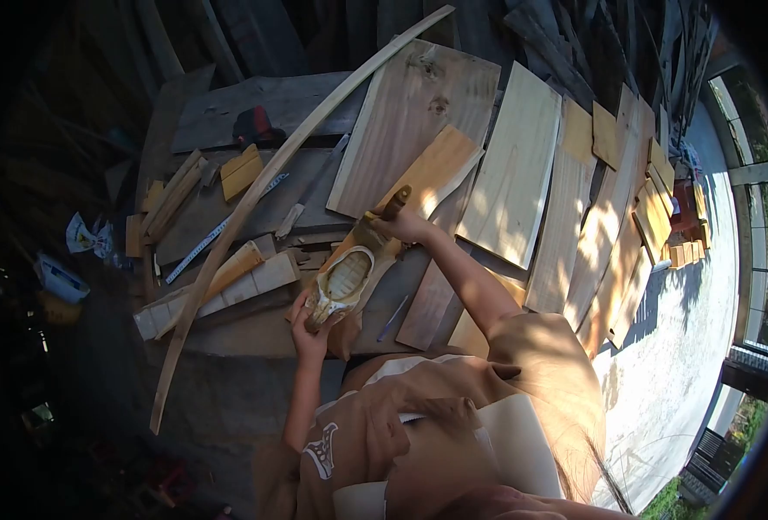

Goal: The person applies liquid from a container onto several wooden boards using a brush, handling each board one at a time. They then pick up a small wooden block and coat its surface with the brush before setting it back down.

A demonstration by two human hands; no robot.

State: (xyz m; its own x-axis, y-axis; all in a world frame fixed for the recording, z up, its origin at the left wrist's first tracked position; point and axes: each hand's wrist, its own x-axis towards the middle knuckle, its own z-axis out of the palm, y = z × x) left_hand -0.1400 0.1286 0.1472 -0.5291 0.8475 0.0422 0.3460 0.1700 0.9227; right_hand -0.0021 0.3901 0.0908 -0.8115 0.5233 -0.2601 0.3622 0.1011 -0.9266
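Observation:
A long brownish piece with a pale-rimmed oval hollow (344, 276) lies slantwise in front of me, over the work table. My left hand (308, 328) grips its near end, with the thumb along the side. Near the far end, my right hand (407, 227) is closed around a dark rounded knob (396, 202); I cannot tell whether the knob belongs to the hollowed piece. Beyond that hand, a yellowish board (443, 165) with a wavy edge rests over a wide knotty board (401, 113).
A long curved strip (267, 178) crosses the table's left side. Left of it are wood offcuts (173, 198), a ruler (219, 232) and a red-black tape measure (257, 127). A pen (391, 319) lies near my right forearm. Broad planks (514, 173) cover the right side.

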